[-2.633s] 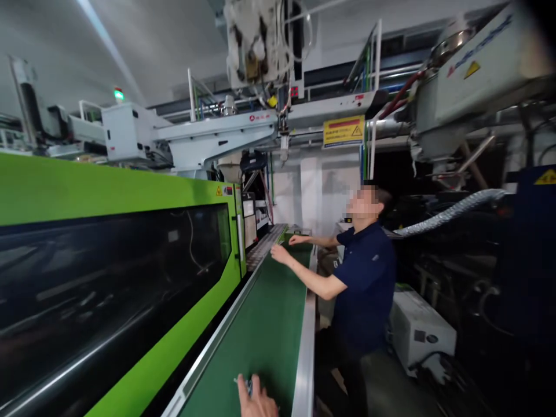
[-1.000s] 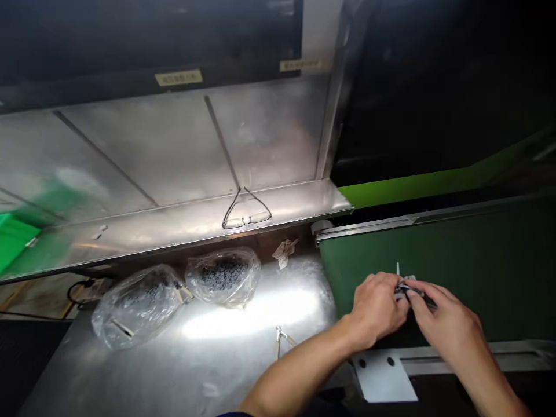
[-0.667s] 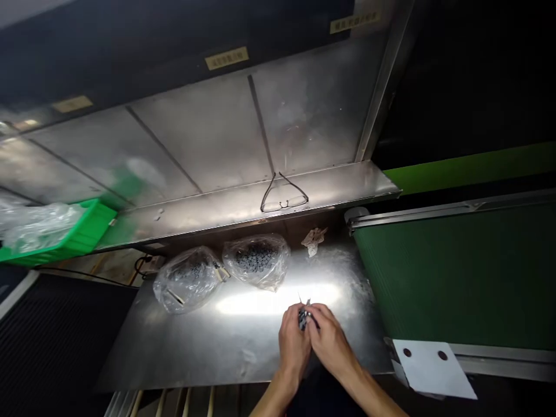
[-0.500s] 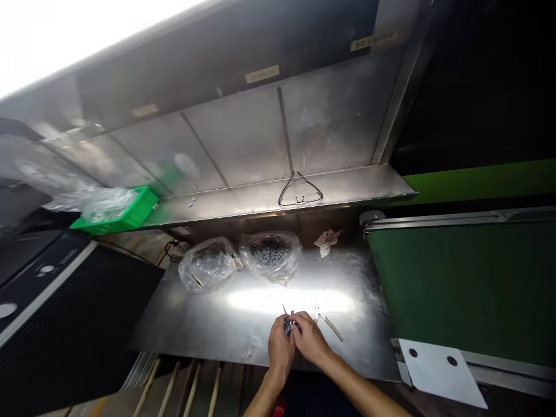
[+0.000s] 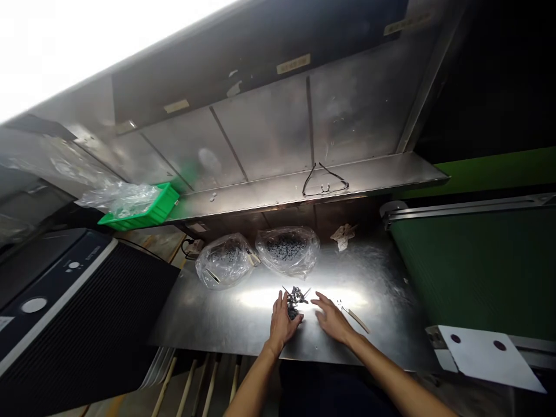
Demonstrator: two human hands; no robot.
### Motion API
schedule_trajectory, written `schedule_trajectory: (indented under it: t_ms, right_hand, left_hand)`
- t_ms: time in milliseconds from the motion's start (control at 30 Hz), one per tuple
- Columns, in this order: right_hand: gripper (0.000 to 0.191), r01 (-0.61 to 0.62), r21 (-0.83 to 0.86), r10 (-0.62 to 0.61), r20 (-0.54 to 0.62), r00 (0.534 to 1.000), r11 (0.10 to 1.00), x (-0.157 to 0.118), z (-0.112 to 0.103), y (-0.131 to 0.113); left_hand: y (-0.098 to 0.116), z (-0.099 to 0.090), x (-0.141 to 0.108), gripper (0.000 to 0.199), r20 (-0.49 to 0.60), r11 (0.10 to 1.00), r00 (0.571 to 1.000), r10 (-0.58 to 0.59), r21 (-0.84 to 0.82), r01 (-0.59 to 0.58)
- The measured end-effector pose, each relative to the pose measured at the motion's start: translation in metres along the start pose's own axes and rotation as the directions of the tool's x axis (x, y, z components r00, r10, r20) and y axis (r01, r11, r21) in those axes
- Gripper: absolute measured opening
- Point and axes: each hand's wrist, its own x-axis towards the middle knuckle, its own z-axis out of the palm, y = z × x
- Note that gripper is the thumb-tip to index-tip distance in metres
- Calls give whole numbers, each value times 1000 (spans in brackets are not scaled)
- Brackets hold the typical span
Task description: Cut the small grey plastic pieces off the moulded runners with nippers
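A small heap of dark grey parts (image 5: pixel 297 296) lies on the metal table, with thin pointed pieces sticking out; the exact kind is too small to tell. My left hand (image 5: pixel 281 325) rests along the heap's left side, fingers stretched out and thumb apart, touching its edge. To the right of the heap, my right hand (image 5: pixel 334 321) has its fingers spread and holds nothing. Just beyond that hand lies a cutter-like tool with pale handles (image 5: pixel 358 322). Behind the heap, a clear plastic bag (image 5: pixel 295 270) holds many small dark pieces.
A second clear bag (image 5: pixel 223 269) of dark pieces sits left, with pale-handled tools on it. Crumpled paper (image 5: pixel 343 235) lies at the back. Glasses (image 5: pixel 325 189) and a green bin (image 5: pixel 150 215) are on the shelf. A green conveyor belt (image 5: pixel 478 272) borders the right.
My hands, previously together around the dark parts, have moved apart. The parts now lie on the table between them. The whole view has shifted slightly.
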Motion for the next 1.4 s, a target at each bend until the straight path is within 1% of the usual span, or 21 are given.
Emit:
schedule_trajectory:
  t_ms: [67, 133, 200, 267, 367, 467, 533, 633, 733, 833, 933, 1000, 1067, 1167, 1233, 1300, 1400]
  right_hand:
    - [31, -93, -46, 89, -94, 992, 995, -11, -8, 10]
    - [30, -186, -73, 170, -176, 970, 980, -21, -9, 13]
    - [29, -253, -84, 229, -221, 948, 964, -26, 0, 6]
    - [29, -296, -83, 270, -237, 933, 951, -22, 16, -8]
    - [35, -346, -65, 319, -260, 912, 936, 0, 45, -32]
    - [37, -406, -24, 382, -290, 877, 914, 33, 62, -46]
    - [34, -446, 20, 433, -288, 854, 895, 52, 64, -50]
    - [31, -474, 122, 489, -258, 833, 872, 68, 56, -51]
    - [31, -453, 259, 509, -220, 832, 853, 67, 39, -52]
    - [31, -397, 406, 494, -168, 853, 823, 53, 18, -58]
    - [29, -312, 534, 432, -113, 895, 786, 35, -5, -76]
    - [29, -249, 602, 367, -79, 927, 759, 25, -21, -93]
    - [30, -188, 651, 294, -56, 954, 735, 16, -35, -111]
    - [32, -110, 684, 201, -54, 978, 721, 8, -53, -136]
    - [32, -62, 680, 151, -73, 986, 731, 4, -62, -151]
    - [29, -14, 655, 107, -102, 989, 756, 2, -68, -163]
    - [27, 60, 588, 32, -145, 989, 807, -1, -76, -180]
  left_hand:
    - [-20, -7, 3, 86, 46, 1000, 999, 11, -21, -10]
    - [-40, -14, 6, 83, 97, 999, 995, 23, -47, -19]
    - [-55, -19, 8, 74, 140, 996, 989, 48, -81, -37]
    - [-63, -22, 8, 61, 180, 989, 979, 94, -127, -72]
    - [-65, -24, 6, 47, 232, 973, 959, 161, -203, -114]
    - [-62, -23, 4, 45, 250, 961, 950, 188, -246, -126]
    - [-60, -23, 3, 46, 246, 957, 950, 192, -260, -126]
    - [-55, -27, 1, 46, 209, 955, 964, 166, -278, -104]
    - [-42, -37, -3, 43, 125, 949, 985, 116, -308, -73]
    - [-17, -51, -7, 40, 58, 927, 995, 84, -372, -57]
    - [17, -67, -11, 38, 69, 885, 996, 58, -464, -20]
    - [41, -80, -15, 38, 80, 853, 996, 45, -522, 3]
    - [64, -93, -20, 37, 73, 822, 996, 49, -569, 1]
    - [92, -114, -32, 37, 73, 782, 995, 74, -623, -13]
    - [106, -127, -40, 38, 79, 762, 993, 88, -648, -16]
    - [114, -139, -47, 39, 85, 732, 993, 82, -681, -2]
    - [121, -155, -56, 38, 107, 655, 994, 35, -753, 58]
